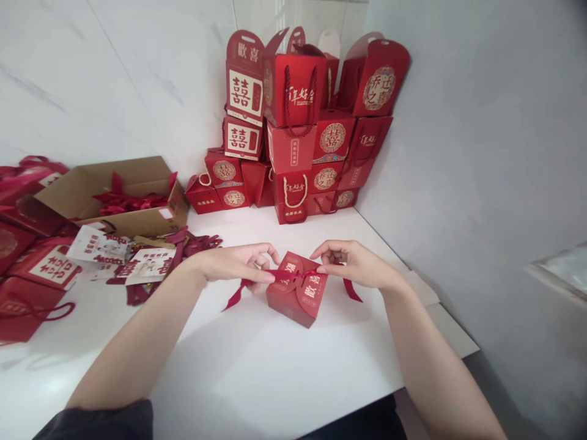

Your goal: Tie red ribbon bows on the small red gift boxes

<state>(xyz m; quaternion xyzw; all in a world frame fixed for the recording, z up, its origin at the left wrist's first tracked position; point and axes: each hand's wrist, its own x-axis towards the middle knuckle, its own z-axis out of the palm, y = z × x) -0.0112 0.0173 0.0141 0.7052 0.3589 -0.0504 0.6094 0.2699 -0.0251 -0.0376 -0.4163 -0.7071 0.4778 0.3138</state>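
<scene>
A small red gift box (296, 296) with gold characters sits on the white table (257, 373) in front of me. A dark red ribbon (293, 275) crosses its top, knotted near the middle. My left hand (238, 261) pinches the ribbon's left strand beside the box; that strand's tail trails down to the table. My right hand (351, 261) pinches the right strand, whose tail hangs past the box's right side. Both hands are closed on the ribbon, pulling it taut across the lid.
A stack of red gift boxes and bags (302, 128) fills the back corner against the walls. An open cardboard box (114, 192) holding red ribbons stands at the left, with printed cards (137, 263) and more red boxes (32, 275) nearby. The table's right edge (440, 311) lies close.
</scene>
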